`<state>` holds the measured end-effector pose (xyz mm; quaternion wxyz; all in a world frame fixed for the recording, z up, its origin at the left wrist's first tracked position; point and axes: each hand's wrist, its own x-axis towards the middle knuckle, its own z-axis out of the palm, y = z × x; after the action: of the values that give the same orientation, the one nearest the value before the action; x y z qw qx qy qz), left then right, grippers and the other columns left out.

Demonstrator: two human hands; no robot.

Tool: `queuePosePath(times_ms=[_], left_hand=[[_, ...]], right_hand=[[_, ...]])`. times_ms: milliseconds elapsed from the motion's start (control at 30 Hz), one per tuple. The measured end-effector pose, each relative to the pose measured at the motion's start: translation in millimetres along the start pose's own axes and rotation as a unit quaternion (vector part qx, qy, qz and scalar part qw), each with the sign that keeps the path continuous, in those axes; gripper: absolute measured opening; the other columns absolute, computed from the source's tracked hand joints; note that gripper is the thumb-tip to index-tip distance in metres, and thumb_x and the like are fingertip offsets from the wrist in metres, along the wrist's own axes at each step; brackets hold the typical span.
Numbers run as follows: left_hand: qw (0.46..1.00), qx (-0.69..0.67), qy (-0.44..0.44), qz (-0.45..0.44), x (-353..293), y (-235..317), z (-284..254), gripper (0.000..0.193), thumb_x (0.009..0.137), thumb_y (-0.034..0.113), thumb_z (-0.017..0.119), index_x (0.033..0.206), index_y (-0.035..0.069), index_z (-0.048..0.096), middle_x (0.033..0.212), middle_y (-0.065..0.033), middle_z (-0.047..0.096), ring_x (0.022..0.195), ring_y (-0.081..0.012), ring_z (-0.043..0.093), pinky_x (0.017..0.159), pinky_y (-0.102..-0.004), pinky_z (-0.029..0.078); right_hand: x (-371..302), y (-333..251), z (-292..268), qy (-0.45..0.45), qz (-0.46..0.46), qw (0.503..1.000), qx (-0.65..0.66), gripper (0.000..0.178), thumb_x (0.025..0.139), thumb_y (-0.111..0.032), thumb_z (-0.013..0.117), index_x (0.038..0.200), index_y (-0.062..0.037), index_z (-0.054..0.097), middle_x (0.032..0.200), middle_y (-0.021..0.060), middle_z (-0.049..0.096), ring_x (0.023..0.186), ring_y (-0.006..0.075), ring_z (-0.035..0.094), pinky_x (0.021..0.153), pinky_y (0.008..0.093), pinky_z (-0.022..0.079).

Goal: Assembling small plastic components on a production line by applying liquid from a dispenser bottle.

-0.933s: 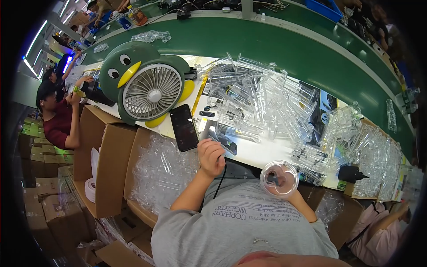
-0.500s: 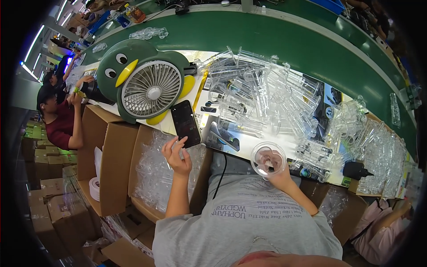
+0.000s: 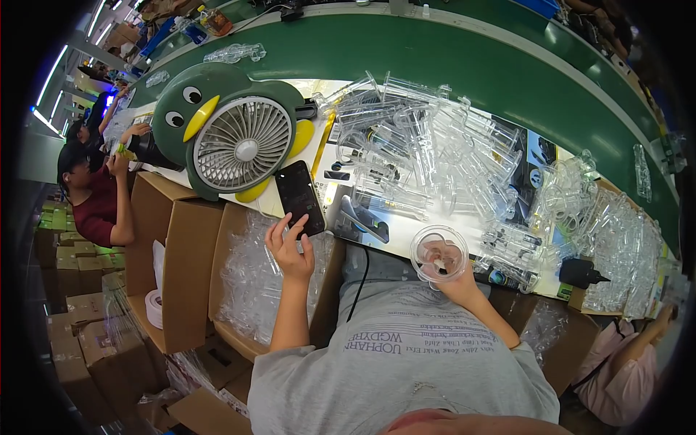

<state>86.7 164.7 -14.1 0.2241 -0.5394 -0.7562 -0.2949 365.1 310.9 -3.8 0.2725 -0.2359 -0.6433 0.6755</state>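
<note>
My left hand (image 3: 292, 252) is open, fingers spread, with its fingertips at the lower edge of a black phone (image 3: 299, 197). The phone lies on the printed sheet beside a green penguin-shaped fan (image 3: 246, 148). In my right hand (image 3: 458, 284) is a clear round plastic cup (image 3: 439, 254), its wide round end facing up. The cup is see-through, so fingers show behind its wall. Just beyond it spreads a heap of clear plastic parts (image 3: 435, 148), several of them tube-shaped.
To the left are open cardboard boxes (image 3: 190, 279), one holding clear plastic parts (image 3: 254, 290). A black bottle with a nozzle (image 3: 582, 273) lies at the right edge, near more clear parts (image 3: 623, 254). A green belt (image 3: 464, 51) runs behind. Other people work on both sides.
My left hand's fingers have shifted slightly up onto the phone's lower edge. The cup in my right hand has tilted a little. The view has shifted slightly.
</note>
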Motion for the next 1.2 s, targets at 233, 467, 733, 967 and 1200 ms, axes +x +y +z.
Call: queuePosePath(times_ms=[233, 467, 733, 967, 1200], left_hand=[[0.999, -0.008, 0.032, -0.017, -6, -5, -7, 0.02, 0.088, 0.011, 0.042, 0.096, 0.001, 0.056, 0.099, -0.0076, 0.065, 0.103, -0.0269, 0.052, 0.092, -0.0421, 0.032], [0.999, 0.006, 0.034, -0.003, -13, -7, -10, 0.022, 0.088, 0.011, 0.041, 0.097, 0.001, 0.058, 0.1, -0.0063, 0.065, 0.101, -0.0261, 0.053, 0.091, -0.0415, 0.033], [0.999, -0.006, 0.033, -0.022, -10, -12, -6, 0.018, 0.085, 0.009, 0.045, 0.099, 0.004, 0.054, 0.101, -0.0039, 0.065, 0.103, -0.025, 0.052, 0.092, -0.0416, 0.031], [0.999, -0.02, 0.003, -0.031, 2, -17, 0, 0.016, 0.09, 0.012, 0.038, 0.101, 0.003, 0.045, 0.099, -0.0099, 0.066, 0.11, -0.0284, 0.051, 0.099, -0.0427, 0.024], [0.988, -0.089, -0.026, -0.126, 14, -14, 5, 0.021, 0.093, 0.012, 0.034, 0.107, 0.0, 0.043, 0.107, -0.0156, 0.062, 0.118, -0.0293, 0.044, 0.102, -0.0401, 0.024]], right_hand=[[-5, 7, -5, -0.018, 0.02, 0.999, 0.021, 0.042, 0.072, 0.005, 0.068, 0.11, -0.0028, 0.052, 0.096, 0.0038, 0.052, 0.09, 0.0123, 0.051, 0.082, 0.0268, 0.041], [-1, -1, 0, 0.024, 0.003, 1.0, -0.016, 0.032, 0.075, -0.007, 0.064, 0.105, 0.0034, 0.056, 0.085, 0.0027, 0.059, 0.079, 0.0094, 0.055, 0.076, 0.0243, 0.044], [-1, -1, 1, 0.031, 0.005, 1.0, -0.003, 0.032, 0.077, -0.008, 0.064, 0.106, 0.003, 0.057, 0.085, 0.0028, 0.06, 0.078, 0.0096, 0.055, 0.075, 0.0251, 0.045], [-2, 0, 0, 0.03, 0.01, 0.999, 0.0, 0.031, 0.076, -0.007, 0.063, 0.105, 0.0027, 0.058, 0.087, 0.003, 0.06, 0.08, 0.0097, 0.055, 0.076, 0.0247, 0.044], [-5, 2, -5, -0.001, 0.03, 0.999, 0.017, 0.037, 0.074, -0.001, 0.066, 0.109, -0.0004, 0.053, 0.092, 0.003, 0.055, 0.085, 0.0111, 0.052, 0.079, 0.0256, 0.042]])
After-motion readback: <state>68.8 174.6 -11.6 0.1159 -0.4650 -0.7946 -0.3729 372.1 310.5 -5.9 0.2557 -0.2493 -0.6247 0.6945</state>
